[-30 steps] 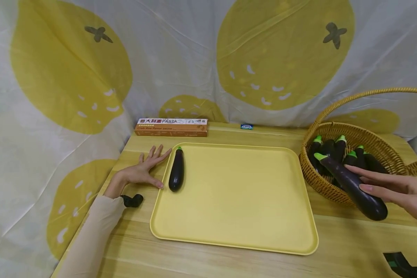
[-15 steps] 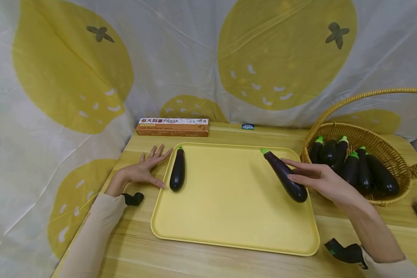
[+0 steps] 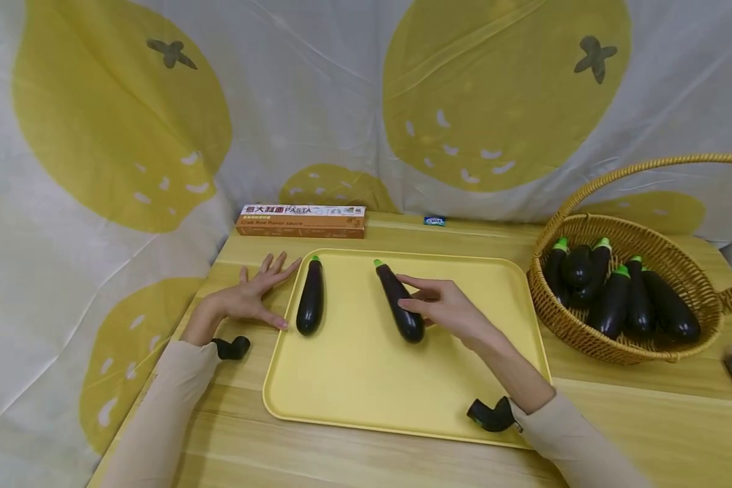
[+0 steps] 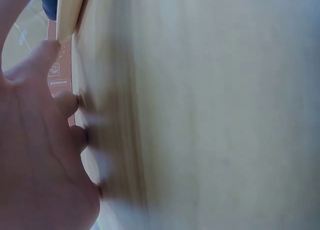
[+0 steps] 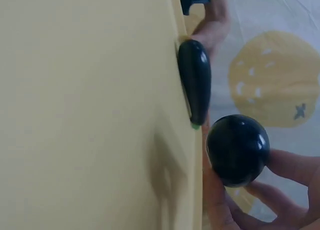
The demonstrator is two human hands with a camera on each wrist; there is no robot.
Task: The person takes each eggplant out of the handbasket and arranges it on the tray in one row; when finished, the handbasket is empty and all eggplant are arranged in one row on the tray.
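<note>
My right hand [image 3: 442, 305] pinches a dark purple eggplant [image 3: 396, 301] between thumb and fingers above the yellow tray [image 3: 366, 386]. In the right wrist view this eggplant [image 5: 237, 150] appears end-on, apart from the tray, whose surface carries a shadow. Another eggplant [image 3: 310, 298] lies along the tray's left side, its green stem end toward the back. My left hand [image 3: 250, 298] rests with spread fingers on the table beside the tray's left edge, thumb and index fingertip at the rim. The left wrist view shows its palm [image 4: 40, 140] and fingertips by the wood surface.
A wicker basket [image 3: 567, 325] with a tall handle stands right of the tray, holding several eggplants [image 3: 640, 298]. Behind the tray are a pasta box [image 3: 301, 222] and a small blue packet [image 3: 434, 221]. A patterned cloth [image 3: 317, 88] hangs at the back and left.
My right hand has carried the eggplant from over the basket leftward to above the tray's middle. The left hand and the eggplant on the tray have stayed in place.
</note>
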